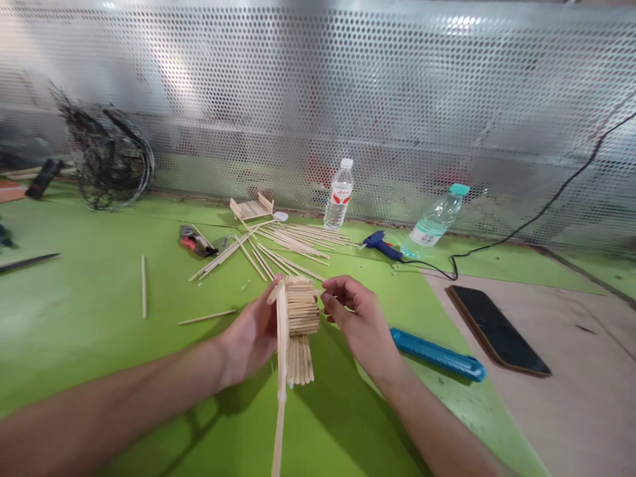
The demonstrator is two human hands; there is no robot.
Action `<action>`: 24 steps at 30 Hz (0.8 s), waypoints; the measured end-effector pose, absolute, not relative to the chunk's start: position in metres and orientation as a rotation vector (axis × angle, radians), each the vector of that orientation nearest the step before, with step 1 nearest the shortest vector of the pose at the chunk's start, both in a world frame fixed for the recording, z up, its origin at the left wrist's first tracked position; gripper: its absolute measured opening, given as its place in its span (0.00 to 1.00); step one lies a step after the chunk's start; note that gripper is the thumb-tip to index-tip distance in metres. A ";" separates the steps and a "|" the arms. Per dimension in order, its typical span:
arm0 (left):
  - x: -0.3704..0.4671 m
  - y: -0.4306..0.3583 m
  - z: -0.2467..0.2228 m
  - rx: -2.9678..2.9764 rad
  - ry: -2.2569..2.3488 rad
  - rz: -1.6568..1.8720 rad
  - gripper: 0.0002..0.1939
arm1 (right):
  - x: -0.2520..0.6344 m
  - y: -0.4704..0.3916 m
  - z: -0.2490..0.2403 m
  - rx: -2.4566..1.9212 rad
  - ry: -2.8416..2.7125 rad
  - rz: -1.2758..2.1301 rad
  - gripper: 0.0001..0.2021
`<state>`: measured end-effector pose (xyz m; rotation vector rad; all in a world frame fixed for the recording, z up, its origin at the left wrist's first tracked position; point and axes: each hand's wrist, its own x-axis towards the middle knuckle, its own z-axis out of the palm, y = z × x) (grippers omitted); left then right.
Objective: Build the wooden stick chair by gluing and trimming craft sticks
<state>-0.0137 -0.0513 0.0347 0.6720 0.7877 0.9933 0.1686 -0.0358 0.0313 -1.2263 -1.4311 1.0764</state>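
A small model built from thin wooden sticks (303, 311) is held up over the green table, its sticks set in rows side by side. A long flat strip runs down its left side toward me. My left hand (256, 334) grips the model from the left, its fingers partly hidden behind it. At the model's upper right edge, my right hand (352, 308) is closed in a pinch on the end of a wooden stick (316, 293) that lies along the top row. Loose wooden sticks (298, 238) are spread on the table beyond both hands.
Beyond the sticks stand a water bottle (338, 199), a blue glue gun (380, 246) with a black cord, and a tilted bottle (433, 225). A teal utility knife (437, 355) and a phone (499, 330) lie right. Pliers (196, 241) and coiled wire (112, 159) are left.
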 end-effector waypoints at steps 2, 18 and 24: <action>-0.013 -0.050 0.039 0.594 0.880 0.927 0.27 | 0.168 -0.035 0.029 -1.219 -1.434 1.100 0.09; -0.012 -0.048 0.040 0.497 0.957 0.958 0.27 | 0.167 -0.031 0.016 -1.148 -1.455 1.181 0.11; -0.014 -0.053 0.047 0.500 0.979 0.906 0.31 | 0.166 -0.032 0.019 -1.156 -1.452 1.121 0.09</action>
